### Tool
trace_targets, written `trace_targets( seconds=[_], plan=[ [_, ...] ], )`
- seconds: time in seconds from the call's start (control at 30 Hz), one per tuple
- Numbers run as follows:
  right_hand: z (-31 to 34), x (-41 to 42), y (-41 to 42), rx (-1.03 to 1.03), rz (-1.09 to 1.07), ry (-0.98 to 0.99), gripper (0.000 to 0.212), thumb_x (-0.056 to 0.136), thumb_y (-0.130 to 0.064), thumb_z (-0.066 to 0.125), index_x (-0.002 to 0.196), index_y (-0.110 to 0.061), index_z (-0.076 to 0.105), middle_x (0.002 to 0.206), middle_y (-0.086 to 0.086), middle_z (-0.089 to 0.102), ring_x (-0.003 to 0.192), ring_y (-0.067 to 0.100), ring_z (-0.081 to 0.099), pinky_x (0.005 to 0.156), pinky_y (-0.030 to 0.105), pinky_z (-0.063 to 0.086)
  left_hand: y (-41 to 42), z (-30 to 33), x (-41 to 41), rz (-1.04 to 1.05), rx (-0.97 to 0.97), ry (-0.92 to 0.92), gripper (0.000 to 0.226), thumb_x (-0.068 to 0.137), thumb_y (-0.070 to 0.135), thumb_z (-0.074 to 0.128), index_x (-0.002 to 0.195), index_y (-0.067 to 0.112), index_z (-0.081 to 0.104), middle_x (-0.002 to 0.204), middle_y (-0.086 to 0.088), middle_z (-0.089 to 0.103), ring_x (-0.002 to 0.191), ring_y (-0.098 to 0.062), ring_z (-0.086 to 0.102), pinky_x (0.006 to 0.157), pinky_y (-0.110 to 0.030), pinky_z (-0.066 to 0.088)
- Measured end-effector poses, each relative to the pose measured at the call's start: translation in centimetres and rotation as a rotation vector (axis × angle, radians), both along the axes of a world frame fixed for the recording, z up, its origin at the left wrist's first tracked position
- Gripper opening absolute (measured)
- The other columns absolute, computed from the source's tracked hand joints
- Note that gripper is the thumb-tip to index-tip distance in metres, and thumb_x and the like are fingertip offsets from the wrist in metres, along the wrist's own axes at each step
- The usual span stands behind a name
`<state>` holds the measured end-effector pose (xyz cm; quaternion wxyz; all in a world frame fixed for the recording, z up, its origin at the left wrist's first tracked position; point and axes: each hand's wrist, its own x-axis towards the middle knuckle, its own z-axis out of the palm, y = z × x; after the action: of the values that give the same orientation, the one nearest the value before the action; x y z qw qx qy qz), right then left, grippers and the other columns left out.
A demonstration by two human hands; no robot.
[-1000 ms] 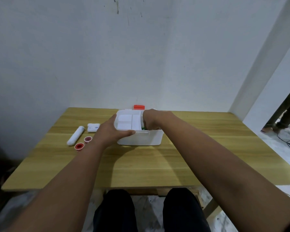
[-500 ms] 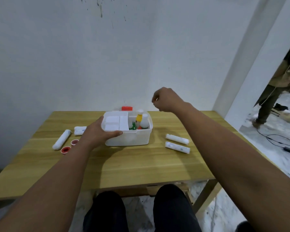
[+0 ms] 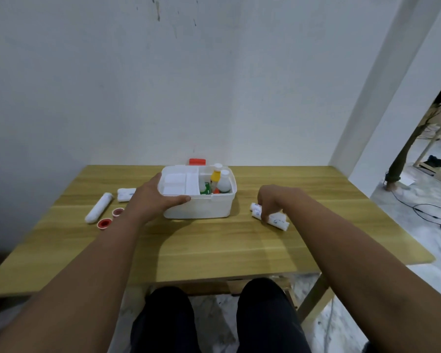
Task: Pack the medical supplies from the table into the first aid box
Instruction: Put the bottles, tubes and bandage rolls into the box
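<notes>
A white first aid box [image 3: 201, 208] stands open at the middle of the wooden table [image 3: 214, 245], with bottles [image 3: 223, 183] and white pads inside. My left hand [image 3: 150, 200] grips the box's left front corner, thumb along the rim. To the right of the box lie two white bandage rolls [image 3: 278, 221]; my right hand [image 3: 271, 202] is down on them, fingers curled around the rolls. Left of the box lie a long white roll [image 3: 98, 207], a short white roll [image 3: 125, 194] and two red-centred tape rolls [image 3: 105, 223].
A red lid handle [image 3: 197, 161] shows behind the box by the white wall. A person's leg [image 3: 397, 169] and cables [image 3: 430, 215] are on the floor beyond the table's right edge. My knees are under the front edge.
My right hand came out of the box, rose above it, then dropped to the table on the right onto the two bandage rolls. My left hand has stayed on the box.
</notes>
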<state>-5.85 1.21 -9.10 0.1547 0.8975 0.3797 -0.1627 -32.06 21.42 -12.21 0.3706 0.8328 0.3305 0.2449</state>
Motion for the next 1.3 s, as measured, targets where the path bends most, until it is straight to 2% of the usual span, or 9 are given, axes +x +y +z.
trace_targets(
  seconds=[0.2,0.37,0.47,0.53,0.63,0.77,0.9,1.1,1.3],
  plan=[
    [5.3,-0.7,0.9,0.522,-0.053,0.193,0.043,0.070,-0.026,0.088,0.105,-0.008,0.072,0.096,0.010,0.073,0.083,0.024,0.073,0.066,0.042,0.066,-0.3,0.3,0.0,-0.003,0.005,-0.002,0.091,0.068,0.059,0.086,0.147,0.034,0.045,0.142,0.004,0.058,0.115,-0.015,0.050,0.090,-0.042,0.053],
    [9.5,-2.4,2.0,0.964,-0.102,0.400,0.053,0.073,-0.019,0.089,0.119,-0.009,0.065,0.105,0.011,0.070,0.087,0.024,0.074,0.064,0.041,0.065,-0.3,0.3,0.0,-0.008,0.006,0.016,0.092,0.069,0.059,0.085,0.147,0.034,0.043,0.144,0.002,0.056,0.114,-0.015,0.049,0.087,-0.038,0.051],
    [9.7,-3.9,2.5,1.058,-0.168,0.651,0.063,0.076,-0.010,0.087,0.131,-0.015,0.057,0.108,0.013,0.070,0.086,0.028,0.075,0.068,0.044,0.065,-0.4,0.4,0.1,-0.008,0.001,0.015,0.092,0.070,0.058,0.085,0.148,0.033,0.043,0.144,0.001,0.056,0.114,-0.014,0.048,0.086,-0.037,0.049],
    [8.7,-4.7,3.1,1.036,-0.182,0.688,0.062,0.077,-0.007,0.086,0.130,-0.014,0.056,0.110,0.014,0.068,0.086,0.028,0.075,0.067,0.044,0.065,-0.4,0.4,0.1,-0.011,0.011,0.027,0.093,0.070,0.058,0.084,0.149,0.032,0.042,0.145,0.001,0.055,0.117,-0.017,0.050,0.088,-0.038,0.049],
    [6.7,-5.1,3.9,1.030,-0.201,0.607,0.060,0.074,-0.010,0.088,0.124,-0.015,0.056,0.116,0.010,0.064,0.094,0.028,0.072,0.067,0.045,0.065,-0.5,0.5,0.0,-0.008,0.013,0.038,0.094,0.070,0.059,0.084,0.150,0.031,0.041,0.146,0.000,0.055,0.125,-0.023,0.052,0.091,-0.041,0.050],
    [4.6,-5.3,4.7,1.095,-0.157,0.405,0.062,0.073,-0.022,0.087,0.125,-0.017,0.054,0.114,0.005,0.063,0.101,0.026,0.068,0.075,0.045,0.064,-0.2,0.4,0.0,-0.014,0.011,0.024,0.095,0.068,0.062,0.084,0.149,0.034,0.042,0.144,0.003,0.056,0.115,-0.016,0.051,0.087,-0.039,0.053],
    [3.6,-5.7,4.8,1.156,-0.097,0.243,0.058,0.074,-0.032,0.086,0.120,-0.018,0.054,0.103,0.001,0.067,0.093,0.020,0.067,0.073,0.031,0.052,-0.2,0.4,0.0,-0.002,0.006,0.030,0.096,0.067,0.062,0.085,0.148,0.033,0.044,0.143,0.003,0.057,0.121,-0.020,0.053,0.088,-0.039,0.052],
    [2.6,-6.5,4.5,1.195,-0.041,0.143,0.053,0.075,-0.034,0.086,0.112,-0.017,0.053,0.097,0.000,0.066,0.087,0.021,0.065,0.073,0.036,0.055,-0.4,0.5,-0.1,0.003,0.011,0.034,0.096,0.068,0.061,0.085,0.149,0.034,0.042,0.143,0.002,0.056,0.115,-0.017,0.050,0.091,-0.047,0.056],
    [2.1,-6.9,4.5,1.136,-0.022,0.061,0.041,0.079,-0.036,0.077,0.110,-0.019,0.055,0.092,0.000,0.067,0.081,0.021,0.063,0.066,0.035,0.052,-0.6,0.6,0.0,0.000,0.014,0.033,0.093,0.071,0.057,0.085,0.149,0.031,0.042,0.144,0.000,0.056,0.123,-0.023,0.053,0.094,-0.046,0.054]
  ],
)
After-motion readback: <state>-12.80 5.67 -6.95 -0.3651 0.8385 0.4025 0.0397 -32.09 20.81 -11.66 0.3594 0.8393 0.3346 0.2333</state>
